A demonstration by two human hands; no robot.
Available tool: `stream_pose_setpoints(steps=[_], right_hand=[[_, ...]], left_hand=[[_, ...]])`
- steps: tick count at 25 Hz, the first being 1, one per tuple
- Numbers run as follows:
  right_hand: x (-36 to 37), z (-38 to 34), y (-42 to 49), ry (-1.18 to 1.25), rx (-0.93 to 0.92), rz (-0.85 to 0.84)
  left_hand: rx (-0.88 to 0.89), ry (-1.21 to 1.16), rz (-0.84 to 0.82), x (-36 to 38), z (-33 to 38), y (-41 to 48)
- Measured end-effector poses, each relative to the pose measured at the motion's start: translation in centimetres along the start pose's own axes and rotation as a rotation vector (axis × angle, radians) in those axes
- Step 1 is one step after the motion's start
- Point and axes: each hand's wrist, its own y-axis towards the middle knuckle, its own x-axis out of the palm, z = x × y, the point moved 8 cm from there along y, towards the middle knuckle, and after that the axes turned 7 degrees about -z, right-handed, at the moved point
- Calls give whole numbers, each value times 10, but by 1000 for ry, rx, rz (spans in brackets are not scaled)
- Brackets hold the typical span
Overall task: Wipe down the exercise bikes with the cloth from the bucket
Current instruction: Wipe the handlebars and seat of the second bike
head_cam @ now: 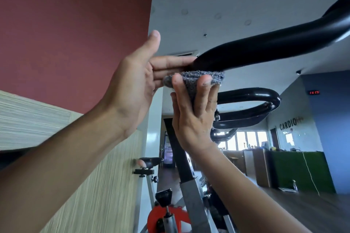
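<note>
While the right hand (193,117) grips the cloth (193,79) under the handlebar (265,47) tip and the left hand (136,73), fingers (170,61) straight, touches that tip, wiping is judged under way, with the frame (191,191) below the handlebar outstanding.

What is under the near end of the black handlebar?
The grey cloth, held up against it by the right hand. The left hand sits behind the handlebar tip, which covers its fingertips. The cloth's contact face is hidden.
</note>
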Motion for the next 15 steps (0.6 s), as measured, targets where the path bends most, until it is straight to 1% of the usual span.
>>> stream_pose_setpoints(steps=[1,2,6,11,13,15], right_hand=[[-4,0,0,-48,-31,71],[-4,2,-1,-64,-54,66],[4,6,-15,-148,-128,-37],[6,15,-31,-184,-139,-94],[6,21,-37,-198,-139,-178],[4,25,-45,-167,-129,-312]], left_hand=[[13,11,-3,0,0,0],[28,19,-7,1,1,0],[70,36,7,0,2,0],[92,41,37,0,0,-2],[82,44,45,0,1,-3],[54,51,57,2,2,-5]])
